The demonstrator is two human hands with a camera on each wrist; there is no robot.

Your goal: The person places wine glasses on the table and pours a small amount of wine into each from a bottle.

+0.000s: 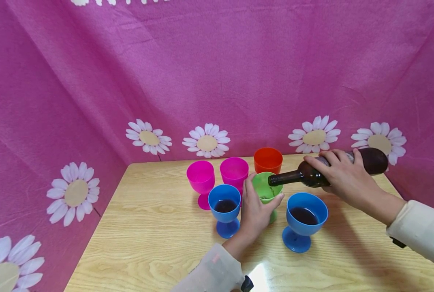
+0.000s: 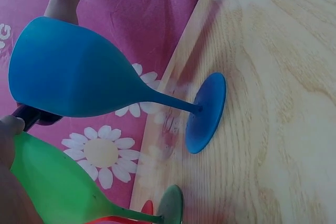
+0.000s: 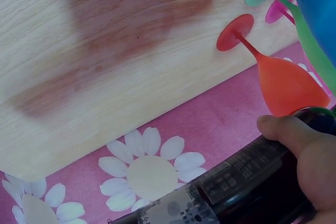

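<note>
A dark glass wine bottle is tilted, its mouth at the rim of a green goblet. A thin dark stream runs from the mouth into that goblet. My right hand grips the bottle around its body; the right wrist view shows the thumb across it. My left hand holds the green goblet by its bowl, fingers on the far left side and thumb at the near right. Blue goblets with dark liquid stand on either side, one on the left and one on the right.
Two pink goblets, one at the left and another beside it, stand behind the left blue one. An orange goblet is at the back of the wooden table. A pink cloth with daisies hangs behind and at the sides.
</note>
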